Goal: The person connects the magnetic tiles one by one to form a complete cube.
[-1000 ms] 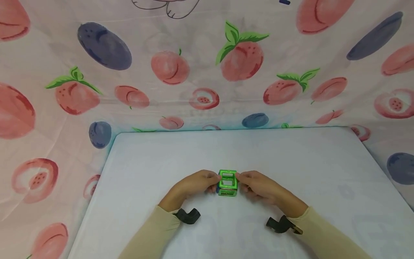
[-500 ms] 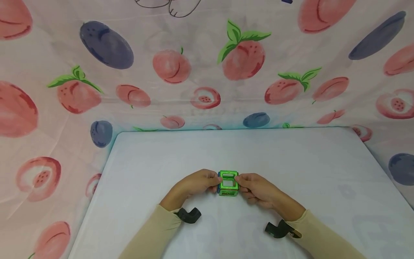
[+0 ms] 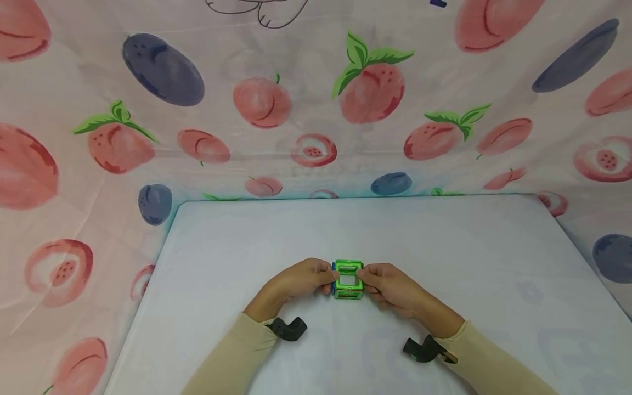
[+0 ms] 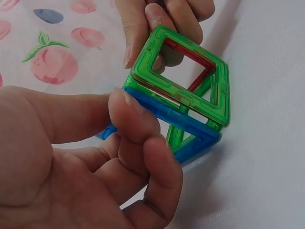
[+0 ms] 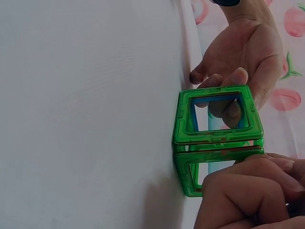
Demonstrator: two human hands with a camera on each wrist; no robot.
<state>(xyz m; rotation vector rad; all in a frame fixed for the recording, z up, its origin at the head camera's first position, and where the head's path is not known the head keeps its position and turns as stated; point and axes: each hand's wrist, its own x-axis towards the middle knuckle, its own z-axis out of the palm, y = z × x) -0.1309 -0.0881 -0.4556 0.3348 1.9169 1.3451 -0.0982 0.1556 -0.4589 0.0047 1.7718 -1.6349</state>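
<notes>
Between my hands, in the head view, is a small box of magnetic building tiles [image 3: 348, 287] with open square frames. Most of its tiles are green. A blue tile [image 4: 177, 116] forms the side by my left hand, and a red edge [image 4: 201, 78] shows inside. My left hand [image 3: 300, 277] pinches the blue side between thumb and fingers. From the opposite side, my right hand [image 3: 396, 286] pinches the box with thumb and curled fingers. In the right wrist view, two green tiles [image 5: 217, 138] meet along an edge, and the right fingers cover part of the lower one.
A white-covered table [image 3: 247, 230] spreads beneath both hands. Behind it and to the sides hangs a cloth [image 3: 306, 99] printed with peaches and blue fruit. Each sleeve cuff carries a black wrist camera mount [image 3: 288, 329].
My right hand has shifted slightly left and its wrist a little nearer the front. The left hand keeps its hold, and the tile box stays in nearly the same place.
</notes>
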